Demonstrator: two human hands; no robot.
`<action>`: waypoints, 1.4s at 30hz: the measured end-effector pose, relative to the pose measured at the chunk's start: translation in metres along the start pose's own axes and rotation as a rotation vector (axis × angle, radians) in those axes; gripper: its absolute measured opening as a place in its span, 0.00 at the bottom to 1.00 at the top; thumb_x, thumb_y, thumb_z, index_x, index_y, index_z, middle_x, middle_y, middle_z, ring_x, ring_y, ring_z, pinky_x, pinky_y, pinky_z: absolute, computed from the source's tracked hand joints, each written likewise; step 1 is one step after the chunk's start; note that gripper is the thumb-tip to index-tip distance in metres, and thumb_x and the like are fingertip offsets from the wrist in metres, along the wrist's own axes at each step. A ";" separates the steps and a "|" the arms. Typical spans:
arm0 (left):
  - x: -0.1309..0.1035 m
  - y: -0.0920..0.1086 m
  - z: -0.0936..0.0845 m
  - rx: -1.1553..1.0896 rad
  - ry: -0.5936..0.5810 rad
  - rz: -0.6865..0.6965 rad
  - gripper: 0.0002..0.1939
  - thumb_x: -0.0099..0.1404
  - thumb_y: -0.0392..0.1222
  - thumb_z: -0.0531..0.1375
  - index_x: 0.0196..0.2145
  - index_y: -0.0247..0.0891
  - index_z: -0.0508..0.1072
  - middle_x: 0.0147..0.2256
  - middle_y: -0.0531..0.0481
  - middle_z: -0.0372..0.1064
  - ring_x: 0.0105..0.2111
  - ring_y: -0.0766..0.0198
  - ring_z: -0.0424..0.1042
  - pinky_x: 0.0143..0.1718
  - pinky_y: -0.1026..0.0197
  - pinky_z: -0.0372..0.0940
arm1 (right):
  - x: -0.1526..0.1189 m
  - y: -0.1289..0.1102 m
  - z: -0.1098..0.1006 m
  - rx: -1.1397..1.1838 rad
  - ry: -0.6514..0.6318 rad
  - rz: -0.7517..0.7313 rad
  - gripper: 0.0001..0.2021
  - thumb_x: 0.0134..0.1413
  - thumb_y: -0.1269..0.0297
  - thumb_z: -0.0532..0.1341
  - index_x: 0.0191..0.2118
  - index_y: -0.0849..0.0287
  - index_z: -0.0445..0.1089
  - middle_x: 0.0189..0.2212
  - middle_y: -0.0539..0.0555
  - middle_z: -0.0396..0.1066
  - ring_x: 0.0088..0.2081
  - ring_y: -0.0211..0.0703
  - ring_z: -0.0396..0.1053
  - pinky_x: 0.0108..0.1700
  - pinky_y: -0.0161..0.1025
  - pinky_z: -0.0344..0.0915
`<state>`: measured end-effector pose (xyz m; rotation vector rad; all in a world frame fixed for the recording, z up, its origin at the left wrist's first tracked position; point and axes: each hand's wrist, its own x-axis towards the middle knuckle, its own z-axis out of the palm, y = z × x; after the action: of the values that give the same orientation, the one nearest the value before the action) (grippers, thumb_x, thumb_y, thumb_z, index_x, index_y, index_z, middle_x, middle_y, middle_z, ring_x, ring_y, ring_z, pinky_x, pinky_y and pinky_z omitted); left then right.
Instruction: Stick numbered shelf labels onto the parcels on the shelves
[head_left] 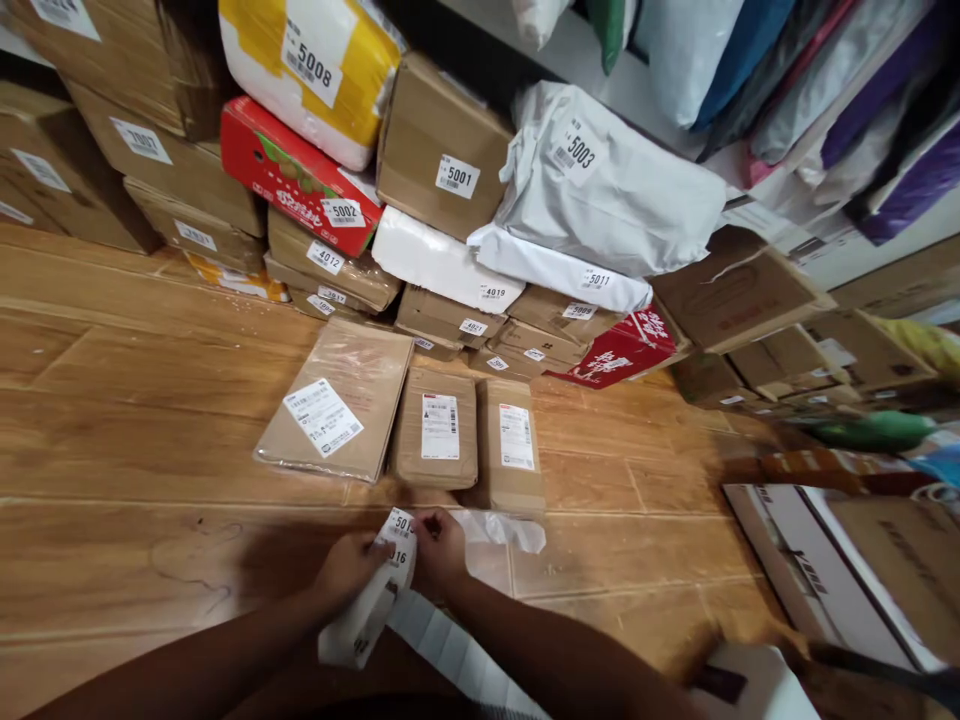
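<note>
- Numbered label strip (402,545): it is up between my two hands, above the wooden floor (600,560), just my side of three parcels in a row.
- I judge the step in hand to be working the top label loose; it reads 501-something, its last digit partly covered by my fingers.
- To my mind the next move calls for a firm hold on the strip and a fine pinch at one edge, so the label neither tears nor curls.
- My left hand (349,566) is closed on the strip, thumb across the second label, which shows only 16 clearly; a folded white bundle (356,630) hangs below it.
- My right hand (442,548) is curled, fingertips pinching at the top label's right edge; how much they have caught I cannot tell.
- Both forearms slant inward from the lower corners, hands nearly meeting. A pale length of strip (457,650) trails beneath my right forearm.
- Nearest parcels: plastic-wrapped flat carton (360,375), brown taped box (409,440) and narrow carton (514,490).
</note>
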<state>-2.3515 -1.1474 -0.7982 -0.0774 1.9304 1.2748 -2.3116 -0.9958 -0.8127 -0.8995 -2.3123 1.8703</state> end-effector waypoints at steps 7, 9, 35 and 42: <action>-0.017 -0.018 -0.006 0.111 -0.192 0.077 0.18 0.52 0.55 0.58 0.18 0.39 0.74 0.19 0.53 0.71 0.23 0.62 0.68 0.24 0.65 0.54 | 0.025 0.023 0.020 0.011 0.445 -0.046 0.21 0.47 0.41 0.56 0.29 0.58 0.65 0.28 0.57 0.71 0.32 0.46 0.69 0.37 0.42 0.66; -0.019 -0.024 -0.005 0.012 -0.252 0.091 0.20 0.54 0.57 0.57 0.17 0.38 0.73 0.18 0.53 0.69 0.22 0.63 0.65 0.24 0.65 0.53 | 0.030 0.024 0.020 0.025 0.541 -0.048 0.22 0.45 0.40 0.57 0.31 0.57 0.63 0.28 0.56 0.70 0.32 0.45 0.68 0.37 0.41 0.66; -0.007 0.000 -0.059 -0.513 0.238 0.114 0.24 0.51 0.63 0.59 0.21 0.35 0.69 0.17 0.54 0.67 0.19 0.67 0.62 0.21 0.65 0.57 | 0.016 -0.052 0.062 0.179 -0.328 -0.086 0.13 0.43 0.54 0.66 0.27 0.60 0.73 0.21 0.50 0.71 0.24 0.37 0.64 0.28 0.35 0.62; -0.012 -0.009 -0.071 -0.630 0.103 0.121 0.25 0.44 0.57 0.67 0.33 0.33 0.77 0.30 0.46 0.77 0.31 0.58 0.73 0.37 0.57 0.66 | 0.012 -0.050 0.070 0.193 -0.248 -0.074 0.11 0.44 0.57 0.63 0.29 0.60 0.74 0.25 0.52 0.75 0.27 0.40 0.68 0.32 0.37 0.64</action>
<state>-2.3802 -1.2128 -0.7853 -0.3538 1.5645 1.9528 -2.3687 -1.0579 -0.7903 -0.5813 -2.2005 2.2372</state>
